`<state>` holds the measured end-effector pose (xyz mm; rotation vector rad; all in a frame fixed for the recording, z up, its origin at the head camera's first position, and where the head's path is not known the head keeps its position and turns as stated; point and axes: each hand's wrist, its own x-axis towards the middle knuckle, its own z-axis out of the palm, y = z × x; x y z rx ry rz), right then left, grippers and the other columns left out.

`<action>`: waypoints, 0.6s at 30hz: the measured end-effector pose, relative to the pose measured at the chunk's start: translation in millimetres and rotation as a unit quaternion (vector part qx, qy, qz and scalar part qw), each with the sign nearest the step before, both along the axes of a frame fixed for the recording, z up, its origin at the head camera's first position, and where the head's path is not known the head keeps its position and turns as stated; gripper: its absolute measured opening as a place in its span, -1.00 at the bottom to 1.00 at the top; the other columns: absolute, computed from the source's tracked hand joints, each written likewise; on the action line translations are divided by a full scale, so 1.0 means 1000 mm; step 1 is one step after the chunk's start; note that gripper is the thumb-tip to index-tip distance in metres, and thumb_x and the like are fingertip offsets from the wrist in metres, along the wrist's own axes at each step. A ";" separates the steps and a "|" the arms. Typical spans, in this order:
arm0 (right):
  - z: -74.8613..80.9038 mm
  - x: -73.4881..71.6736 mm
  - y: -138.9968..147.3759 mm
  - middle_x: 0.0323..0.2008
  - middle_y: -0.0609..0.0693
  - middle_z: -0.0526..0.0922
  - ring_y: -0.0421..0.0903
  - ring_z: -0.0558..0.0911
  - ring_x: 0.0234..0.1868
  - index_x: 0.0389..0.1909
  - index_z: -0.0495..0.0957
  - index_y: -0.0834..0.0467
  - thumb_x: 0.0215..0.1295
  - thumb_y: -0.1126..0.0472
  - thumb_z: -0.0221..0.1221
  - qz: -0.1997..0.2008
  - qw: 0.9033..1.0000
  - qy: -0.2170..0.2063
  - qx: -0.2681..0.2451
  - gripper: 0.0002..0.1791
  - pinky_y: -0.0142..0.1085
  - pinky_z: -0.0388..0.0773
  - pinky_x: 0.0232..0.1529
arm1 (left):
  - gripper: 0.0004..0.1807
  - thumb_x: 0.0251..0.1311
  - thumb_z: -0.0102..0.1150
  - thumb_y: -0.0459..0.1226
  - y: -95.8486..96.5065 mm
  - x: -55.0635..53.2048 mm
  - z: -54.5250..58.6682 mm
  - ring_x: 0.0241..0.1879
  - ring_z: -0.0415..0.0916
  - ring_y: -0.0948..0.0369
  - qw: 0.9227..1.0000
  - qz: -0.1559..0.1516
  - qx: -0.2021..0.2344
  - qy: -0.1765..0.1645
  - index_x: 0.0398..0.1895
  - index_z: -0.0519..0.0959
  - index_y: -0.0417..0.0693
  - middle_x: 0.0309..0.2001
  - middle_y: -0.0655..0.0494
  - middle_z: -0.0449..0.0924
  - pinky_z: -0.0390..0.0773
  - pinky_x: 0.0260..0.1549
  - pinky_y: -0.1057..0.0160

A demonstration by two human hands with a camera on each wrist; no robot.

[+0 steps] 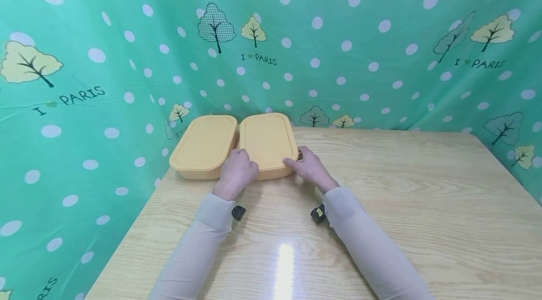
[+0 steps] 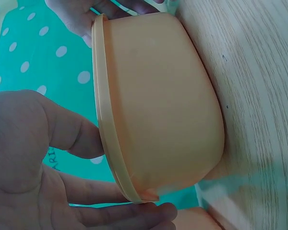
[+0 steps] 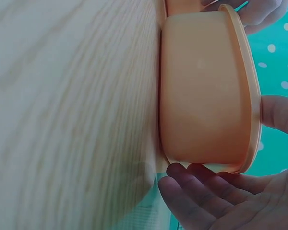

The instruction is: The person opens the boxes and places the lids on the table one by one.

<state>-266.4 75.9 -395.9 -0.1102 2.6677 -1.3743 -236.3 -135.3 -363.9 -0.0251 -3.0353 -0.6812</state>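
Observation:
Two pale orange-yellow lidded storage boxes lie side by side on the table in the head view. The right-hand box (image 1: 267,140) has a hand at each of its near corners. My left hand (image 1: 238,173) grips the left corner, thumb on the lid and fingers at the rim and side, as the left wrist view shows. With my right hand (image 1: 311,167) I hold the right corner: thumb (image 3: 278,112) against the lid, fingers (image 3: 201,191) along the side wall. The lid is on. The left-hand box (image 1: 205,142) stands just beyond my left hand, its near right corner partly hidden.
A light wood-grain table (image 1: 402,206) extends to the right and toward me. Behind and to the left hangs a green dotted cloth (image 1: 262,79) with printed trees, close to the boxes' far edges. Both wrists carry small black devices.

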 end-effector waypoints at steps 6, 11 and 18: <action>0.000 0.001 0.001 0.10 0.17 0.46 0.10 0.47 0.10 0.28 0.26 0.19 0.20 -0.19 0.17 -0.002 1.000 0.000 -0.007 -0.24 0.01 0.40 0.15 | -0.57 0.14 -0.08 -0.24 -0.002 -0.001 0.000 -0.40 0.40 0.01 1.000 0.001 0.015 -0.008 -0.05 0.40 -0.44 -0.16 -0.17 0.36 0.43 -0.56 0.21; -0.001 -0.001 -0.001 0.20 0.18 0.41 0.09 0.44 0.18 0.35 0.18 0.19 0.24 -0.15 0.14 0.003 1.000 0.006 -0.029 -0.22 -0.03 0.36 0.21 | -0.43 0.16 -0.16 -0.35 -0.007 -0.007 -0.001 -0.47 0.39 0.06 0.996 0.003 0.080 -0.035 0.22 0.20 -0.53 -0.23 -0.17 0.39 0.41 -0.60 0.25; -0.006 -0.007 0.000 0.27 0.19 0.34 0.11 0.44 0.21 0.41 0.10 0.20 0.39 -0.01 0.01 0.005 0.998 0.023 -0.051 -0.33 -0.06 0.38 0.21 | -0.29 0.23 -0.23 -0.35 -0.013 -0.015 -0.005 -0.25 0.44 0.02 0.987 0.009 0.141 -0.073 0.45 -0.11 -0.36 0.09 -0.23 0.37 0.45 -0.44 0.22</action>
